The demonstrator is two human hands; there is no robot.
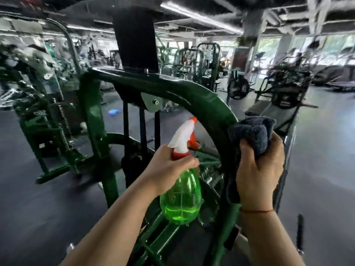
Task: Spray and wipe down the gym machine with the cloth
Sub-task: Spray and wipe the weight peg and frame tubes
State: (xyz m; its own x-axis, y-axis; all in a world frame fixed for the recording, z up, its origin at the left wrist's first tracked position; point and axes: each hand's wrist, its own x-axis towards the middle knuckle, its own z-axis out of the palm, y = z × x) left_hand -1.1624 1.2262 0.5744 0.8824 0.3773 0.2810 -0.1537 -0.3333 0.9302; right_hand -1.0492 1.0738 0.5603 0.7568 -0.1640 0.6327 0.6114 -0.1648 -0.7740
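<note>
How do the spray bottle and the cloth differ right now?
The bottle is clear green plastic, roughly upright; the cloth is dark grey, soft and bunched. The left hand grips the bottle's neck; the right hand holds the cloth against the green bar. Each is held in one hand.

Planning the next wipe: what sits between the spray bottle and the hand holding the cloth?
In the head view, the machine's curved green frame bar runs between the green spray bottle and the right hand gripping the dark blue cloth.
</note>
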